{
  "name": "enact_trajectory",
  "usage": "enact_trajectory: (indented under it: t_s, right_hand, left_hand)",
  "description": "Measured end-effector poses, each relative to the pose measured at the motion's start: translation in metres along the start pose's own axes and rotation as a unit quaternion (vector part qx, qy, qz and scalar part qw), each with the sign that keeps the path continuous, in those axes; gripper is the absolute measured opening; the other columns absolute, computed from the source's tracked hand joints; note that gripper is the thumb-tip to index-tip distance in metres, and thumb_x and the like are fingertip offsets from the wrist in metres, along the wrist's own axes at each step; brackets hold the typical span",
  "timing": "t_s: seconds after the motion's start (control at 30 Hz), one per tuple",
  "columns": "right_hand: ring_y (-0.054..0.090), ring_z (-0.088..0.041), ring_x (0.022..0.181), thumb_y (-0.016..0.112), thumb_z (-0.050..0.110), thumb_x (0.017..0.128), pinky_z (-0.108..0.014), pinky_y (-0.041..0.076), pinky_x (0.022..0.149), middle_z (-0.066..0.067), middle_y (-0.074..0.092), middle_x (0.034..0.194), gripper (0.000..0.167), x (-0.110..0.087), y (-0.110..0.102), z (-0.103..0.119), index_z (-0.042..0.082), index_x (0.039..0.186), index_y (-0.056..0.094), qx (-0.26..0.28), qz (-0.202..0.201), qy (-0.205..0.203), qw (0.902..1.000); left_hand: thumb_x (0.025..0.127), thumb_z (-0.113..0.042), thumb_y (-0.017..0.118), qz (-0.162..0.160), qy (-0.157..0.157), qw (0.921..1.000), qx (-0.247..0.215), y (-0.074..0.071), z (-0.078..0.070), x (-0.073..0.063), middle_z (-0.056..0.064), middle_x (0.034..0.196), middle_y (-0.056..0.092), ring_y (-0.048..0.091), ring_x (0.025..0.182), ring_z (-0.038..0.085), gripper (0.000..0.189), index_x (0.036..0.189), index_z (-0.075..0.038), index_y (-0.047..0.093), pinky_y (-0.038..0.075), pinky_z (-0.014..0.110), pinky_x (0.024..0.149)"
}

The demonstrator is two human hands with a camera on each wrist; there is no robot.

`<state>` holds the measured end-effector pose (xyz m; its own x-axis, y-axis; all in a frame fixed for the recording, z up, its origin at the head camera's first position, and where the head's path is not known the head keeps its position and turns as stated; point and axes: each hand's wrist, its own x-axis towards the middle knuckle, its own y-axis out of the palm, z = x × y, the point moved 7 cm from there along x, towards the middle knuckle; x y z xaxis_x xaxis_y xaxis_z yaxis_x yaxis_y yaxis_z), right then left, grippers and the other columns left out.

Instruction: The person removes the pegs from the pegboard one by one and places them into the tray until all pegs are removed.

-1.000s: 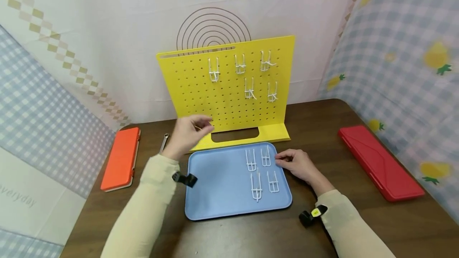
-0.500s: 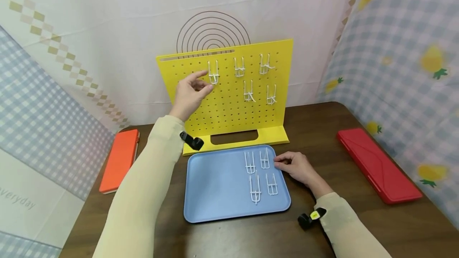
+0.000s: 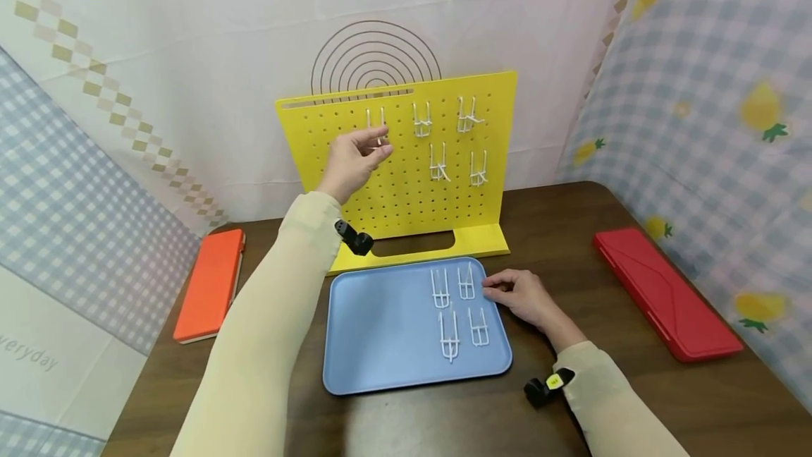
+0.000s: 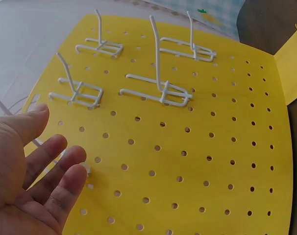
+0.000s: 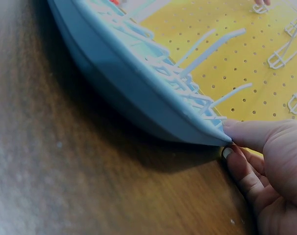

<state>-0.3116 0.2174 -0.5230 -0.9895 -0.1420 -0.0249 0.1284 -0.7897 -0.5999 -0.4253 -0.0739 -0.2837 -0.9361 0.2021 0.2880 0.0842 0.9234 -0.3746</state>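
Note:
A yellow pegboard stands upright behind a blue tray. My left hand is at the upper-left white pegboard hook and covers most of it. In the left wrist view the thumb stands apart from the loosely bent fingers, with part of the hook behind them. Several other hooks hang on the board. My right hand pinches the tray's right rim between thumb and fingers. Several white hooks lie on the tray's right half.
An orange case lies on the brown table at the left, and a red case at the right. Patterned curtains enclose the back and sides.
My left hand has risen from the board's lower left up to the upper-left hook, then moved slightly right over it. The right hand stays at the tray's rim.

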Motion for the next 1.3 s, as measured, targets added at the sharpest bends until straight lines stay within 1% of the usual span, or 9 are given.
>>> enact_trajectory:
  t_s: [0.2,0.37,0.5,0.6,0.83,1.0,1.13,1.23,1.3]
  right_hand:
    - [0.061,-0.017,0.089,0.074,0.027,0.086,-0.032,0.05,0.076,-0.001,0.07,0.101,0.023,-0.001,0.0,-0.001,0.015,0.105,0.075,0.001,-0.003,-0.004,1.0]
    - [0.061,-0.017,0.089,0.075,0.027,0.086,-0.033,0.05,0.076,-0.001,0.07,0.101,0.021,0.0,-0.001,-0.001,0.016,0.104,0.075,0.002,-0.008,-0.001,1.0]
    - [0.061,-0.017,0.088,0.075,0.027,0.086,-0.033,0.05,0.076,-0.001,0.07,0.1,0.022,-0.001,-0.001,0.001,0.016,0.104,0.075,0.002,-0.008,-0.001,1.0]
    - [0.061,-0.017,0.087,0.075,0.028,0.085,-0.032,0.05,0.075,-0.001,0.07,0.1,0.022,-0.002,0.0,0.001,0.016,0.104,0.075,0.005,-0.008,-0.002,1.0]
    - [0.061,-0.016,0.088,0.075,0.028,0.085,-0.033,0.05,0.077,0.001,0.07,0.1,0.022,-0.002,0.002,0.001,0.018,0.104,0.075,0.011,-0.006,-0.001,0.9999]
    - [0.06,-0.017,0.087,0.075,0.029,0.085,-0.033,0.05,0.075,0.0,0.07,0.1,0.022,-0.002,0.002,0.002,0.017,0.104,0.075,0.015,-0.006,-0.001,0.9999]
    - [0.06,-0.017,0.084,0.075,0.028,0.085,-0.031,0.05,0.073,-0.001,0.07,0.099,0.022,-0.002,0.003,0.002,0.016,0.104,0.075,0.009,-0.008,-0.001,0.9999]
    - [0.06,-0.017,0.083,0.075,0.027,0.085,-0.03,0.05,0.072,-0.001,0.07,0.099,0.022,-0.003,0.003,0.002,0.016,0.104,0.075,0.009,-0.011,0.0,0.9999]
    - [0.06,-0.016,0.083,0.075,0.027,0.085,-0.029,0.05,0.071,-0.001,0.07,0.099,0.022,-0.003,0.003,0.003,0.015,0.103,0.075,0.009,-0.015,-0.003,0.9998]
  left_hand:
    - [0.09,-0.022,0.068,-0.01,0.0,0.9998,-0.02,0.0,0.005,0.001,0.003,0.114,0.067,0.062,0.097,0.019,0.039,0.128,-0.014,0.063,0.052,0.041,0.085]
    - [0.091,-0.021,0.066,-0.014,-0.002,0.9993,-0.035,-0.001,0.008,0.004,0.004,0.114,0.067,0.062,0.102,0.026,0.036,0.126,-0.013,0.065,0.052,0.041,0.085]
    - [0.092,-0.019,0.064,-0.01,-0.008,0.9983,-0.057,-0.001,0.004,0.002,0.006,0.122,0.065,0.062,0.108,0.028,0.035,0.127,-0.011,0.064,0.05,0.043,0.088]
    - [0.093,-0.015,0.063,-0.009,-0.013,0.9972,-0.073,-0.001,-0.004,-0.004,0.009,0.127,0.062,0.061,0.111,0.03,0.035,0.128,-0.008,0.063,0.049,0.046,0.091]
    - [0.093,-0.014,0.064,-0.014,-0.039,0.9957,-0.083,-0.005,-0.012,-0.013,0.007,0.127,0.063,0.063,0.109,0.023,0.035,0.127,-0.01,0.062,0.053,0.032,0.085]
    - [0.093,-0.018,0.063,-0.013,-0.024,0.9956,-0.089,-0.008,-0.009,-0.013,0.01,0.126,0.063,0.062,0.109,0.027,0.036,0.127,-0.009,0.063,0.05,0.039,0.092]
    - [0.09,-0.025,0.065,-0.006,-0.007,0.9961,-0.088,-0.008,-0.002,-0.013,0.006,0.122,0.066,0.063,0.106,0.026,0.038,0.125,-0.012,0.065,0.051,0.035,0.09]
    - [0.088,-0.031,0.067,-0.001,0.011,0.9965,-0.083,-0.008,-0.002,-0.022,0.001,0.116,0.068,0.065,0.102,0.024,0.037,0.122,-0.017,0.068,0.052,0.034,0.088]
    - [0.089,-0.031,0.067,0.0,0.029,0.9962,-0.082,-0.007,-0.004,-0.031,0.003,0.112,0.07,0.066,0.1,0.024,0.035,0.12,-0.016,0.069,0.052,0.036,0.087]
